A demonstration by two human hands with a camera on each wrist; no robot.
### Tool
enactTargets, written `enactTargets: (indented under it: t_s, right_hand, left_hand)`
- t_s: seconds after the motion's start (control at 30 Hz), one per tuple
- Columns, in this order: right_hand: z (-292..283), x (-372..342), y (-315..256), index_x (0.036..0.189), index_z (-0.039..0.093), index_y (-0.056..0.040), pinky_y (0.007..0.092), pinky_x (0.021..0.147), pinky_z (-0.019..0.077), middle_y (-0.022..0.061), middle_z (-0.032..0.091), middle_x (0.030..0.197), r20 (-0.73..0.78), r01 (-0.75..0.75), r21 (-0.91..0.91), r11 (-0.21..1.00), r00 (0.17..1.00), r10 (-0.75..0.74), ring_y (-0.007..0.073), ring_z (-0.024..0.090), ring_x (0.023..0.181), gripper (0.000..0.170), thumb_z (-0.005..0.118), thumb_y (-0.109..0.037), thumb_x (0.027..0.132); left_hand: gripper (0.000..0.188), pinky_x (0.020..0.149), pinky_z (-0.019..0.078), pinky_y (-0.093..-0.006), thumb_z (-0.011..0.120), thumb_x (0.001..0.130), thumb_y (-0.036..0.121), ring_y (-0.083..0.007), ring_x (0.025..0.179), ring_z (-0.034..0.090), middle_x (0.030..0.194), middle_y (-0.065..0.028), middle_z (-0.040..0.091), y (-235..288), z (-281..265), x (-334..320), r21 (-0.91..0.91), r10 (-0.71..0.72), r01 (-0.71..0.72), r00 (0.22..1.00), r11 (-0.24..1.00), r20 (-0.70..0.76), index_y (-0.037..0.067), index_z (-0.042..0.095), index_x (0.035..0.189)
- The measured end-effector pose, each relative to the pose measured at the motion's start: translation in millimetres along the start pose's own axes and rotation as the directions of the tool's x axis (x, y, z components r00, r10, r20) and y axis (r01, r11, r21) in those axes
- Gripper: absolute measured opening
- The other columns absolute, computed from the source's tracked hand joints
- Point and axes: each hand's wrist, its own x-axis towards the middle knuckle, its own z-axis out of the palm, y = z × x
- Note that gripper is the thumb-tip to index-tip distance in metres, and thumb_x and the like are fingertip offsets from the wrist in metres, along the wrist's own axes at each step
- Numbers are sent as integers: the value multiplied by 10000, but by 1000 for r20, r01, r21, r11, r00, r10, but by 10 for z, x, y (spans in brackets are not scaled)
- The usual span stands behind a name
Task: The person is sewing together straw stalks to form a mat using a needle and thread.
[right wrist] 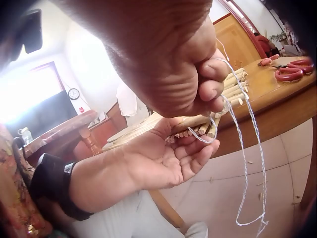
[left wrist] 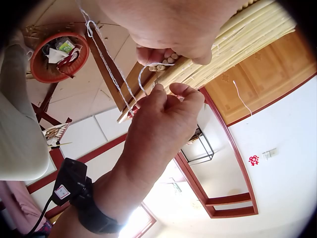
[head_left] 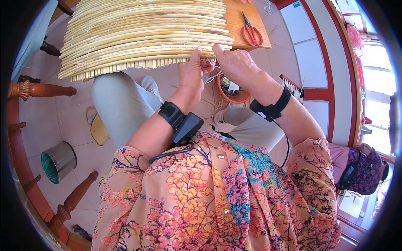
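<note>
A mat of pale sticks [head_left: 146, 35] tied with white string lies over the table and juts past its near edge. At its right end the left hand [head_left: 191, 73] grips the mat's edge, thumb on top and fingers below, seen under the stick ends in the right wrist view. Beside it the right hand [head_left: 239, 65] has its fingers curled, thumb and forefinger pinching at the string by the last stick. White string [right wrist: 241, 134] loops round the stick ends and hangs down in a long doubled length. Exactly what the right fingertips pinch is partly hidden.
Red-handled scissors [head_left: 252, 35] lie on the wooden table [head_left: 237, 25] right of the mat. Below the hands stands a red basket [left wrist: 34, 67] holding small items. A metal bin [head_left: 59, 162] and a yellow bag [head_left: 98, 127] are on the floor at left.
</note>
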Motion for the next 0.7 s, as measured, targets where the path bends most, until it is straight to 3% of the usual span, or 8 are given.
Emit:
enactTargets:
  t_s: [0.43,0.53,0.63,0.7]
  right_hand:
    - [67,92,-26,902,386,21,419,490,487,178,573,569,20,-22,39,999,1000,21,335,606,552,207,515,-43,753]
    - [89,106,-56,877,434,28,407,506,499,188,607,624,63,-56,31,998,997,54,319,631,590,176,512,-101,786]
    - [134,121,-89,922,385,37,422,519,495,193,587,609,17,-78,73,994,997,77,340,613,585,221,505,-79,778]
    - [106,115,-131,991,382,36,418,521,490,195,604,656,67,-170,66,983,984,166,337,618,614,284,521,-110,792]
  left_hand:
    - [297,603,494,-338,589,827,293,-192,628,573,700,-96,579,21,-10,-16,2,-13,13,1000,1000,18,3,562,889]
    - [299,614,491,-339,592,825,293,-191,642,574,704,-92,581,24,-3,-25,5,-13,13,1000,1000,11,3,563,890]
    - [293,611,489,-335,589,827,288,-191,627,573,703,-89,581,35,14,-31,13,-10,10,1000,1000,-1,2,566,885]
    - [292,531,491,-301,589,819,262,-177,547,565,644,-95,578,23,12,-24,-18,-4,3,1000,1000,-30,-28,585,783]
